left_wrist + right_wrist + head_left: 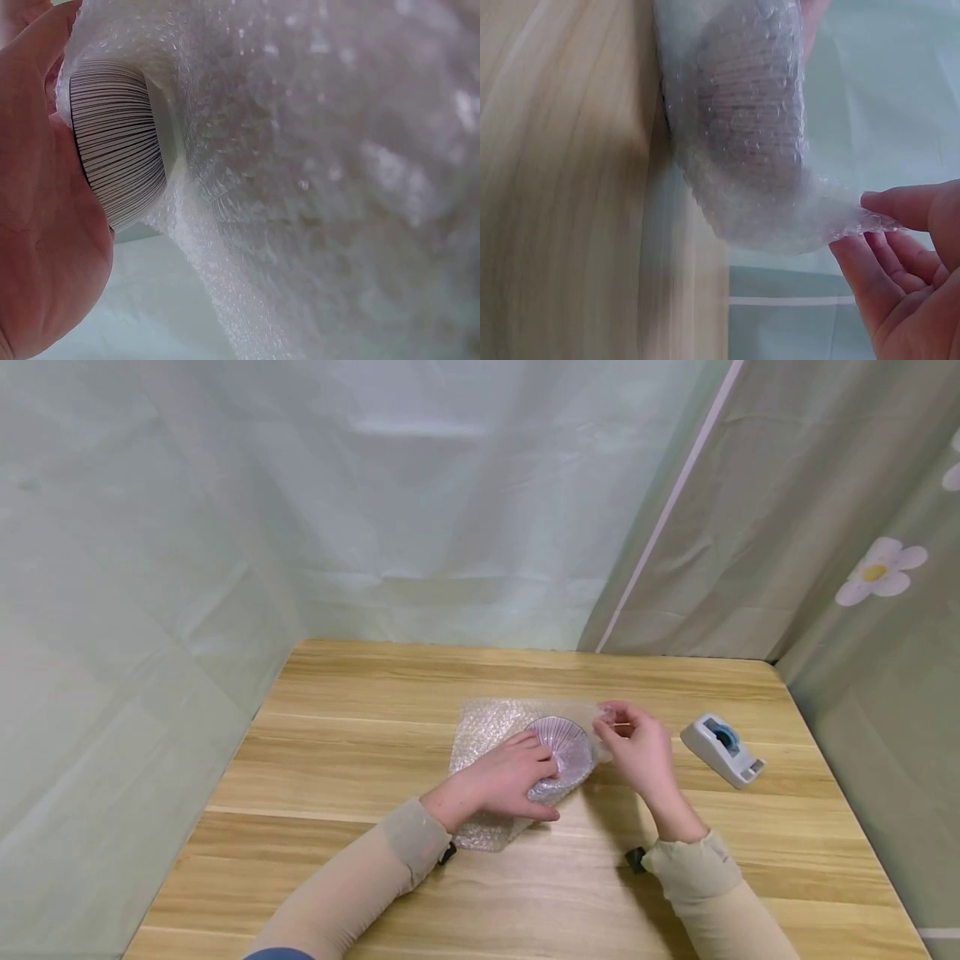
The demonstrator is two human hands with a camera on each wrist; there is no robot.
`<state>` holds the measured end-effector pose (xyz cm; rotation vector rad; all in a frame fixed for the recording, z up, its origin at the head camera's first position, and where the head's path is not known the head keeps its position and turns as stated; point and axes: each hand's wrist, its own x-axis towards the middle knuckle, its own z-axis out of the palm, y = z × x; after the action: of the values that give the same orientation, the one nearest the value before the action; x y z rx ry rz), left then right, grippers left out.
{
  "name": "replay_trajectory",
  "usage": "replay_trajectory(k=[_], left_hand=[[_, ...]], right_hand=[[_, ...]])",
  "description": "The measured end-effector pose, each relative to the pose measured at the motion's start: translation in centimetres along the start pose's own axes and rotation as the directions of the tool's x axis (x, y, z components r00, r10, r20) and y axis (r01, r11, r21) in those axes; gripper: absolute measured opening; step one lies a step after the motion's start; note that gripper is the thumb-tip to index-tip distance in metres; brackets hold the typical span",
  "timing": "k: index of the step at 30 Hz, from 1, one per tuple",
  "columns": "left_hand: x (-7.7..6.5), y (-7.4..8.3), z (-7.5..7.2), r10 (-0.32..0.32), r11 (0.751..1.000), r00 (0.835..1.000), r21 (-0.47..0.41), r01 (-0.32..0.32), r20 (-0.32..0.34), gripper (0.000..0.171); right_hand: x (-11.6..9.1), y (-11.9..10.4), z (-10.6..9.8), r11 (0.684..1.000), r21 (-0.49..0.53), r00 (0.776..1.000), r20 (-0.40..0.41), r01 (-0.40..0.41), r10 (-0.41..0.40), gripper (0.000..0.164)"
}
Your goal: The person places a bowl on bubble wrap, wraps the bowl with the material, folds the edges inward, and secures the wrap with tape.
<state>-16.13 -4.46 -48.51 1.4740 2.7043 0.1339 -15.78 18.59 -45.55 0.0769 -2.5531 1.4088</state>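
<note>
A striped bowl (564, 746) stands upright on a sheet of bubble wrap (480, 735) on the wooden table. In the left wrist view its outside (116, 142) shows thin dark lines, with the rim right at the palm. My left hand (510, 774) lies over the bowl's near left side, fingers across its mouth and thumb stretched out beside it. To the right, my right hand (641, 747) pinches a corner of the wrap between thumb and fingers. The right wrist view has this wrap (772, 217) drawn up around the bowl's side.
A white tape dispenser (723, 749) with a blue roll sits to the right of my right hand. Pale curtains (450, 510) hang behind the table and at its sides. The wooden tabletop (315, 760) extends left of the wrap.
</note>
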Motion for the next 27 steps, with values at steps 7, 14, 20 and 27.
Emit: replay_trajectory(k=[7,14,20,27], left_hand=[[0.1,0.0,0.0,0.003,1.0,1.0,0.005,-0.003,0.001,0.063],[0.0,-0.1,0.0,0.011,1.0,1.0,0.013,-0.011,-0.002,0.063],[0.0,-0.2,0.1,0.013,1.0,1.0,0.01,-0.013,0.0,0.064],[-0.1,-0.2,0.1,0.004,1.0,1.0,0.001,-0.005,0.008,0.064]], right_hand=[[-0.6,-0.5,0.5,0.993,-0.084,0.996,0.004,0.088,-0.088,0.022],[-0.9,-1.0,0.9,0.984,-0.11,0.99,0.042,0.138,-0.134,0.02],[-1.2,-1.1,1.2,0.984,-0.1,0.987,0.073,0.148,-0.141,0.022],[-1.5,-0.8,2.0,0.976,-0.157,0.984,0.123,0.151,-0.133,0.023]])
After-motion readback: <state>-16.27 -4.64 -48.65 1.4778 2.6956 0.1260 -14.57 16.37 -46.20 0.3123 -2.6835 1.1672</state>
